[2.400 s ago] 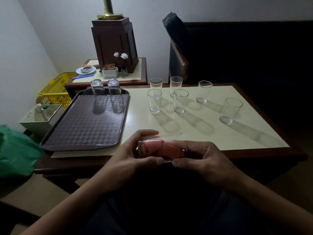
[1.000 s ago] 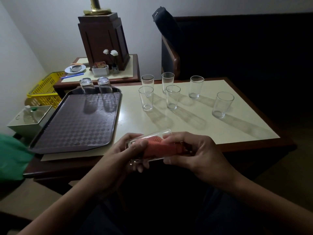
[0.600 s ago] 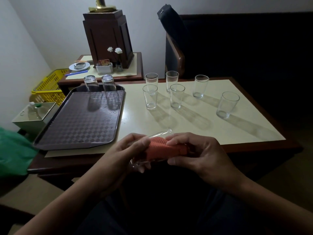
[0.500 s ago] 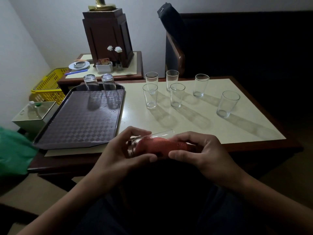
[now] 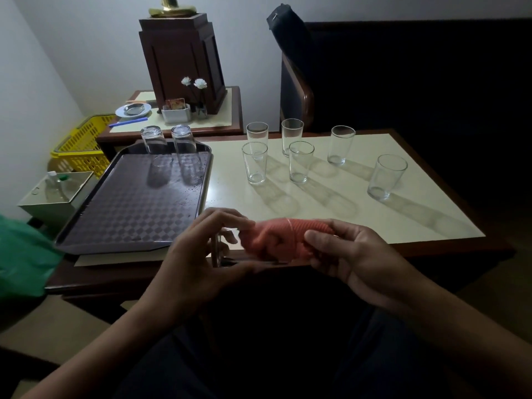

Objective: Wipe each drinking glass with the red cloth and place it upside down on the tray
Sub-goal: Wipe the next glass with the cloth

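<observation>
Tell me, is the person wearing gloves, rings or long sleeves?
No. The left hand and right hand are bare, with no gloves, rings or watch that I can see. Both forearms are bare too; no sleeve shows.

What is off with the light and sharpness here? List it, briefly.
Head view: dim overall, with the right background nearly black. The six upright glasses throw long shadows toward the near right across the cream tabletop. The red cloth and the held glass, between the left hand and right hand, are motion-smeared. The wooden pedestal leans, likely from wide-angle distortion.
</observation>
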Tool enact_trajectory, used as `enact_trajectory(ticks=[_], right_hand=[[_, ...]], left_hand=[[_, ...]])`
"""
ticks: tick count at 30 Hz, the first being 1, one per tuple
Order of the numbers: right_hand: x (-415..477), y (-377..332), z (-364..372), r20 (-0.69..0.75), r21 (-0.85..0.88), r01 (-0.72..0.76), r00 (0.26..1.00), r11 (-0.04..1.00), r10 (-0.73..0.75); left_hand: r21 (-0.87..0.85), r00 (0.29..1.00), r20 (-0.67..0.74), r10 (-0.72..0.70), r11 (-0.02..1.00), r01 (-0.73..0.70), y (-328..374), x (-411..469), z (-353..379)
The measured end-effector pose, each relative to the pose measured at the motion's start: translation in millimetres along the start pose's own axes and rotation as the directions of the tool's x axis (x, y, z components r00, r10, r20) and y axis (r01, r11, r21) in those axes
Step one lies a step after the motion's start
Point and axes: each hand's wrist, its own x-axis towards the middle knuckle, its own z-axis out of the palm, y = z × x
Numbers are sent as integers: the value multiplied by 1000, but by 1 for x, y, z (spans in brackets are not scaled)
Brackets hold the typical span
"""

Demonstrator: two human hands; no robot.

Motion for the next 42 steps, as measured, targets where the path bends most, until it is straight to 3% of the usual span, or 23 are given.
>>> enact_trajectory(ticks=[2, 4, 7, 8, 10, 12, 14, 16, 20, 22, 23, 24, 26, 27, 28, 31, 33, 34, 35, 36, 37, 40, 42], right_hand=[[4, -7, -4, -53, 107, -15, 998, 994, 21], [7, -14, -12, -115, 163, 24, 993, 986, -5], [3, -16, -16, -152, -145, 171, 969, 975, -193], [-1, -14, -15, -116, -349, 238, 949, 906, -293], [-8, -7, -11, 107, -664, 394, 892, 636, -440], [-7, -2, -15, 334, -778, 525, 811, 346, -480], [-4, -2, -24, 469, -791, 600, 719, 117, -513], [-2, -6, -29, 576, -745, 666, 624, -25, -528], [-4, 0, -20, 723, -614, 780, 497, -118, -480], [-2, 6, -21, 689, -651, 755, 540, -84, -484], [0, 11, -22, 611, -700, 714, 609, 14, -506], [0, 14, -21, 490, -749, 636, 720, 186, -491], [2, 18, -12, 240, -649, 351, 936, 675, -257], [4, 25, -10, 175, -505, 203, 976, 839, -131], [6, 31, -9, 137, -391, 124, 988, 912, -75], [4, 33, -6, 103, -430, 268, 963, 862, -248], [-1, 28, -6, 191, -621, 516, 830, 590, -524], [-2, 27, -7, 303, -680, 638, 693, 362, -654], [-3, 27, -8, 408, -693, 704, 562, 156, -720], [-4, 29, -9, 449, -698, 713, 509, 67, -734], [-4, 30, -10, 416, -709, 695, 551, 122, -724], [-5, 24, -10, 140, -633, 435, 878, 641, -458], [-4, 21, -10, 102, -506, 340, 936, 793, -337]], left_hand=[[55, 997, -69, -25, 998, 29, -2, -1, -1], [-20, 980, -107, -169, 986, 168, -3, -3, -2], [-325, 914, 33, -404, 861, 392, 1, -3, 0], [-397, 889, 94, -448, 802, 447, 3, -2, 2], [-510, 848, 183, -498, 689, 515, 9, -1, 10], [-537, 810, 225, -542, 625, 567, 11, 0, 14], [-486, 774, 278, -568, 612, 624, 7, 0, 13], [-423, 736, 360, -573, 603, 676, 3, -1, 12], [-364, 714, 489, -501, 627, 689, 4, 0, 10], [-371, 771, 448, -453, 690, 621, 6, -1, 6], [-366, 816, 405, -412, 745, 558, 7, -2, 4], [-355, 865, 357, -353, 805, 475, 10, -2, 3], [-329, 939, 278, -201, 899, 290, 16, -2, 4], [-312, 956, 258, -142, 924, 221, 16, -3, 4], [-293, 963, 245, -111, 939, 183, 19, -4, 4], [-308, 963, 217, -161, 925, 224, 23, -6, 7], [-329, 910, 248, -333, 854, 402, 24, -4, 12], [-357, 852, 301, -428, 778, 517, 22, -3, 14], [-386, 795, 364, -486, 698, 603, 20, -2, 16], [-402, 762, 421, -492, 652, 643, 22, -2, 17], [-411, 757, 453, -470, 644, 646, 21, -3, 17], [-394, 868, 390, -308, 796, 459, 24, -10, 15], [-368, 934, 303, -191, 880, 299, 22, -12, 11]])
